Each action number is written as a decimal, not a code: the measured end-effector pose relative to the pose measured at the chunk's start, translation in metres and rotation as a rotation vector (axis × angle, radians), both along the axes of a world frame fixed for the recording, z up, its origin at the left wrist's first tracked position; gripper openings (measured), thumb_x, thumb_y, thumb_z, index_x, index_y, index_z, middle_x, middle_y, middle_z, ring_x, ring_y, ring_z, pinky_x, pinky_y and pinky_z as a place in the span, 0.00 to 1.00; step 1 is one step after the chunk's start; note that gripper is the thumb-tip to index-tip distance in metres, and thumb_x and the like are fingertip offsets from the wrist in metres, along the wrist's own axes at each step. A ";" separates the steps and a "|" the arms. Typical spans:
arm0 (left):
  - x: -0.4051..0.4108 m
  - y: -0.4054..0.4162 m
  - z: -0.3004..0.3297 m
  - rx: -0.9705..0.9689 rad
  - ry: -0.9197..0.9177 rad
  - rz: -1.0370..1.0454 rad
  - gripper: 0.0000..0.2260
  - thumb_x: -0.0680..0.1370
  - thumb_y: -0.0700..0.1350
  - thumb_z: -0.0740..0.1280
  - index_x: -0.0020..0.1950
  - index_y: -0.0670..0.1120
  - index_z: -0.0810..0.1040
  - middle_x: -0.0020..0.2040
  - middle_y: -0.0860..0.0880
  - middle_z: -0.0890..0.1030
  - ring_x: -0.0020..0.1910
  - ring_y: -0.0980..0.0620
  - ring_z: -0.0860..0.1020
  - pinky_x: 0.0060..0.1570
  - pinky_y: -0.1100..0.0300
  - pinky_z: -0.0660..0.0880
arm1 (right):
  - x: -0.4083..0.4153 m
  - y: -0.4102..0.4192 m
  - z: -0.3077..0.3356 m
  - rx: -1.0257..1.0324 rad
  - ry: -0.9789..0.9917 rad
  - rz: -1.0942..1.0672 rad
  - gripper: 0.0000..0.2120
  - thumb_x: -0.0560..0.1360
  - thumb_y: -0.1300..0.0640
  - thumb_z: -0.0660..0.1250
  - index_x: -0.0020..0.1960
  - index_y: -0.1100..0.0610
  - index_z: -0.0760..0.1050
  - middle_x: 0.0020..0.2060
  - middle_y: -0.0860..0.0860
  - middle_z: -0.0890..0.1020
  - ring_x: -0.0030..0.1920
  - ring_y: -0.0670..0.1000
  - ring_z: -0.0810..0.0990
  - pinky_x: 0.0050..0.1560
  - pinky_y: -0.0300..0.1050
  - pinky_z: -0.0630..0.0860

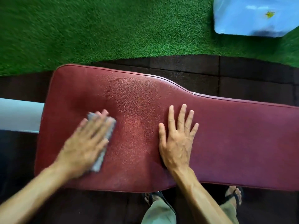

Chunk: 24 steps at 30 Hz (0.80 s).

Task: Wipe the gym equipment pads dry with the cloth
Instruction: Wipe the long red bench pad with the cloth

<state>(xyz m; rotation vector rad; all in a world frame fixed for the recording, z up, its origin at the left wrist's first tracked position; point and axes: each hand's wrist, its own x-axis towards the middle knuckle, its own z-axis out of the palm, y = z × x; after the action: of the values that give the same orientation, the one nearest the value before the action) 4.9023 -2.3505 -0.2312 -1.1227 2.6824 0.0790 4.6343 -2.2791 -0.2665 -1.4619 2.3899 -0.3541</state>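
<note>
Mid-wipe: left hand (84, 147) presses a folded grey cloth (103, 139) flat on the long red vinyl bench pad (226, 143); right hand (176, 136) braces, fingers spread, empty — next, probably the wet streak (111, 88) farther off.

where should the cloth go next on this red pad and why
Probably sweep the left hand and the grey cloth away from the body, toward the far edge of the red pad. Droplets and a dark wet streak show there, just beyond the cloth. The right hand lies flat on the pad, empty, seemingly steadying it.
</note>
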 end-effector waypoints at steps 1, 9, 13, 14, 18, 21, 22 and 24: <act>0.004 -0.031 -0.001 -0.030 -0.005 0.128 0.28 0.82 0.51 0.45 0.80 0.44 0.44 0.81 0.41 0.49 0.80 0.42 0.50 0.75 0.39 0.56 | 0.012 -0.004 0.001 -0.002 0.017 0.044 0.29 0.82 0.42 0.49 0.80 0.48 0.50 0.80 0.54 0.47 0.80 0.59 0.43 0.77 0.65 0.46; -0.116 -0.056 -0.014 -0.082 0.222 0.227 0.28 0.82 0.53 0.49 0.80 0.44 0.47 0.81 0.43 0.47 0.80 0.44 0.46 0.79 0.47 0.46 | 0.039 -0.015 -0.003 0.001 0.078 0.004 0.28 0.81 0.42 0.50 0.79 0.46 0.51 0.80 0.53 0.48 0.80 0.58 0.44 0.77 0.65 0.48; -0.058 0.021 -0.002 0.056 0.170 0.038 0.28 0.83 0.53 0.50 0.80 0.47 0.47 0.81 0.46 0.47 0.81 0.48 0.48 0.77 0.48 0.52 | 0.040 -0.015 -0.003 -0.003 0.083 0.001 0.28 0.81 0.42 0.49 0.80 0.45 0.50 0.80 0.52 0.48 0.80 0.57 0.43 0.77 0.64 0.47; -0.033 0.033 0.003 0.073 0.141 0.005 0.27 0.83 0.53 0.50 0.80 0.47 0.48 0.81 0.46 0.49 0.81 0.48 0.50 0.76 0.48 0.54 | 0.040 -0.015 -0.002 -0.001 0.090 -0.004 0.28 0.81 0.42 0.49 0.80 0.45 0.50 0.80 0.52 0.48 0.80 0.57 0.44 0.77 0.65 0.47; 0.052 0.009 0.017 0.029 0.052 0.055 0.26 0.82 0.51 0.48 0.80 0.46 0.52 0.80 0.45 0.54 0.79 0.46 0.57 0.75 0.46 0.58 | 0.042 -0.015 -0.001 0.020 0.114 -0.011 0.28 0.81 0.42 0.47 0.80 0.46 0.48 0.80 0.52 0.47 0.80 0.57 0.44 0.77 0.64 0.47; 0.045 -0.062 0.012 -0.076 0.094 0.256 0.27 0.81 0.51 0.49 0.80 0.45 0.50 0.81 0.44 0.52 0.80 0.45 0.52 0.77 0.44 0.54 | 0.044 -0.015 -0.001 0.039 0.132 -0.023 0.28 0.81 0.42 0.47 0.80 0.46 0.47 0.80 0.52 0.47 0.80 0.57 0.44 0.77 0.64 0.47; 0.026 -0.086 0.010 -0.106 0.119 0.328 0.28 0.82 0.52 0.49 0.80 0.45 0.50 0.81 0.43 0.51 0.80 0.45 0.51 0.77 0.45 0.52 | 0.044 -0.015 -0.002 0.042 0.136 -0.022 0.28 0.81 0.42 0.47 0.80 0.46 0.47 0.80 0.52 0.47 0.80 0.57 0.44 0.77 0.64 0.47; -0.021 -0.119 0.004 -0.129 0.188 0.422 0.27 0.82 0.53 0.49 0.80 0.45 0.51 0.81 0.43 0.51 0.80 0.45 0.50 0.78 0.47 0.48 | 0.044 -0.015 -0.002 0.044 0.148 -0.013 0.28 0.81 0.42 0.46 0.80 0.45 0.46 0.80 0.52 0.46 0.80 0.57 0.44 0.78 0.63 0.47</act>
<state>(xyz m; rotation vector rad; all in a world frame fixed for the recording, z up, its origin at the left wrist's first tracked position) 4.8816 -2.4699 -0.2270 -1.7892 2.5874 0.0868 4.6783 -2.2940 -0.2685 -1.5013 2.5061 -0.2008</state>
